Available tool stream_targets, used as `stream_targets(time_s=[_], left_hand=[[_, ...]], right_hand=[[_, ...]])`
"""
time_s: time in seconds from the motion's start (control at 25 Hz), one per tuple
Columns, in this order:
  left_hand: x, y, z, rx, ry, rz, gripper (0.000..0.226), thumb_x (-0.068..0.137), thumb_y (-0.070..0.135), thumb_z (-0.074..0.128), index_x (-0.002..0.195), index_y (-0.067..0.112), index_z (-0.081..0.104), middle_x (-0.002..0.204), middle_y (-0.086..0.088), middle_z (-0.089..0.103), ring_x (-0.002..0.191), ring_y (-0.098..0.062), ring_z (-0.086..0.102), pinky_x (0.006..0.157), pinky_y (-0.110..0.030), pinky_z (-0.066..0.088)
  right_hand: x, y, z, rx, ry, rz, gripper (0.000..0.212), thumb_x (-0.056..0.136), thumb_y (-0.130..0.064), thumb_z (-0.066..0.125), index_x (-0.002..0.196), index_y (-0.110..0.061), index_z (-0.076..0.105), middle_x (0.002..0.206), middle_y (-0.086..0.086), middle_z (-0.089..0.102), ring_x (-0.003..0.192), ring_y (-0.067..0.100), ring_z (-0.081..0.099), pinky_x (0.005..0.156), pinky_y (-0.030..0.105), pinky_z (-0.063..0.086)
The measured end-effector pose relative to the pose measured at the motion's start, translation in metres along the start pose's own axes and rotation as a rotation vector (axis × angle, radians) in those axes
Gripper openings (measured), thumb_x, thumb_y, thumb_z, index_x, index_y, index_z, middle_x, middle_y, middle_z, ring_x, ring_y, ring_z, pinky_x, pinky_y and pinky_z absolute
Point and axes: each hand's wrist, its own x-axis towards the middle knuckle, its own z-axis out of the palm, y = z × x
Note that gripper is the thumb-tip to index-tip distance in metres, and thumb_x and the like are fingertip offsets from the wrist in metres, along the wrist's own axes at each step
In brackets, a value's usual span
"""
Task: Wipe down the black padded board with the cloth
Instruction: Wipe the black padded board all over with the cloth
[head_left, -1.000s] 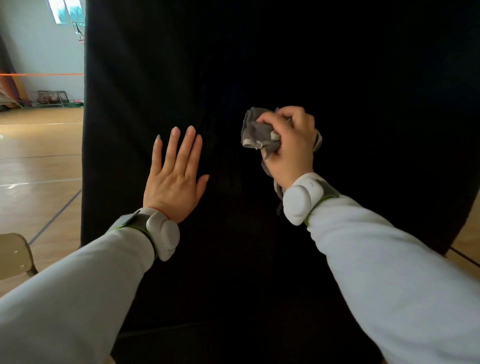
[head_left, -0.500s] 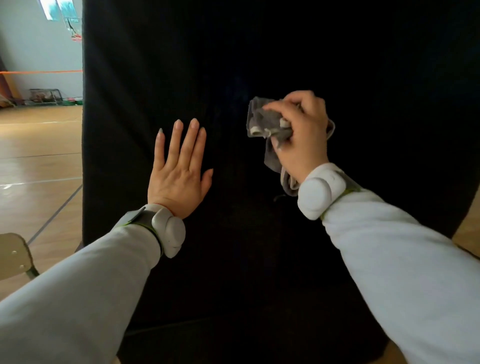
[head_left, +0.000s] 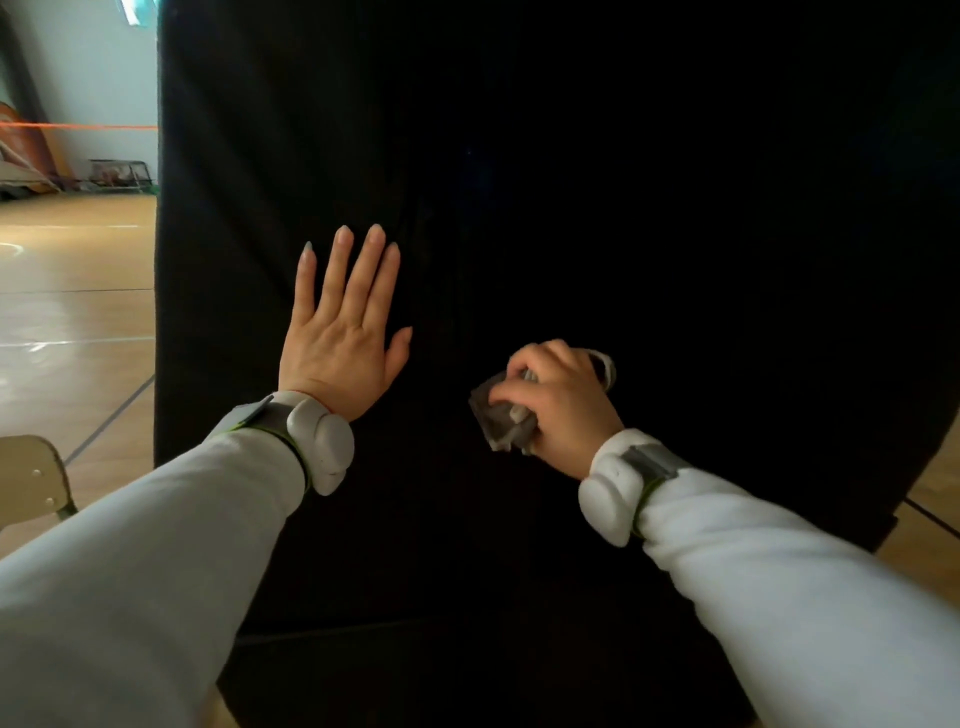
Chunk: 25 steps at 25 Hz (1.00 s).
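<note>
Grey cloth (head_left: 500, 422) | right hand (head_left: 563, 408) grips | left hand (head_left: 340, 345) flat on board (head_left: 623, 208)

matt black padded board (head_left: 571, 182), grey cloth (head_left: 501, 418), glossy wood floor (head_left: 72, 312)

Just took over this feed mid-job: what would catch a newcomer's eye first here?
The black padded board fills nearly the whole view, upright on a wooden floor. The left hand lies flat on it, fingers straight and pointing up; lower and to its right, the right hand grips a bunched grey cloth against the board.
</note>
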Motion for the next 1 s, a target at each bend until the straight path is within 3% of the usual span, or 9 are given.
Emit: stream_targets(time_s=[0.16, 0.32, 0.56, 0.72, 0.8, 0.92, 1.0], left_hand=[[0.001, 0.0, 0.0, 0.01, -0.004, -0.012, 0.07, 0.089, 0.04, 0.033, 0.146, 0.003, 0.013, 0.153, -0.017, 0.015, 0.14, -0.034, 0.006, 0.114, -0.041, -0.014], [0.001, -0.001, 0.001, 0.015, -0.005, -0.014, 0.07, 0.09, 0.04, 0.033, 0.146, 0.003, 0.013, 0.153, -0.016, 0.015, 0.14, -0.034, 0.005, 0.114, -0.042, -0.014], [-0.001, 0.0, 0.0, 0.002, -0.003, -0.005, 0.07, 0.09, 0.04, 0.034, 0.147, 0.003, 0.013, 0.154, -0.017, 0.014, 0.14, -0.034, 0.004, 0.114, -0.043, -0.013], [0.0, -0.001, -0.002, -0.035, 0.003, 0.002, 0.07, 0.091, 0.039, 0.036, 0.147, 0.004, 0.013, 0.154, -0.017, 0.015, 0.141, -0.033, 0.005, 0.113, -0.042, -0.013], [0.0, -0.002, -0.002, -0.032, 0.008, 0.004, 0.069, 0.091, 0.039, 0.036, 0.147, 0.004, 0.013, 0.154, -0.017, 0.015, 0.141, -0.033, 0.005, 0.113, -0.042, -0.013], [-0.004, -0.004, -0.001, -0.043, 0.018, 0.003, 0.07, 0.091, 0.038, 0.037, 0.147, 0.004, 0.012, 0.154, -0.016, 0.014, 0.141, -0.034, 0.006, 0.114, -0.042, -0.013], [-0.003, -0.005, -0.002, -0.062, 0.021, 0.013, 0.07, 0.091, 0.037, 0.039, 0.147, 0.004, 0.013, 0.154, -0.016, 0.014, 0.141, -0.034, 0.006, 0.114, -0.042, -0.013]], right_hand=[[0.065, 0.009, -0.048, 0.035, 0.365, 0.144, 0.033, 0.069, -0.021, 0.049, 0.095, -0.017, 0.069, 0.098, 0.012, 0.058, 0.09, 0.029, 0.047, 0.073, 0.043, 0.044], [0.086, 0.015, -0.04, 0.013, 0.444, 0.241, 0.024, 0.07, -0.02, 0.056, 0.089, -0.02, 0.069, 0.097, 0.006, 0.056, 0.091, 0.027, 0.047, 0.073, 0.045, 0.043], [0.029, 0.002, 0.002, 0.051, 0.217, 0.14, 0.024, 0.065, -0.021, 0.073, 0.089, -0.02, 0.07, 0.093, 0.002, 0.055, 0.091, 0.018, 0.04, 0.077, 0.03, 0.027], [-0.016, -0.009, 0.017, 0.029, -0.043, 0.036, 0.019, 0.067, -0.021, 0.07, 0.086, -0.019, 0.071, 0.092, 0.003, 0.056, 0.091, 0.02, 0.041, 0.075, 0.039, 0.04], [0.003, -0.004, -0.003, 0.069, 0.057, 0.065, 0.021, 0.069, -0.021, 0.06, 0.086, -0.017, 0.071, 0.092, 0.005, 0.058, 0.089, 0.021, 0.043, 0.071, 0.043, 0.043], [0.057, 0.008, -0.033, 0.075, 0.368, 0.243, 0.03, 0.067, -0.01, 0.061, 0.094, -0.017, 0.07, 0.098, 0.008, 0.057, 0.092, 0.025, 0.045, 0.076, 0.044, 0.043], [0.076, 0.008, -0.033, 0.063, 0.459, 0.336, 0.03, 0.067, -0.008, 0.061, 0.094, -0.018, 0.07, 0.099, 0.007, 0.056, 0.093, 0.027, 0.047, 0.078, 0.043, 0.043]])
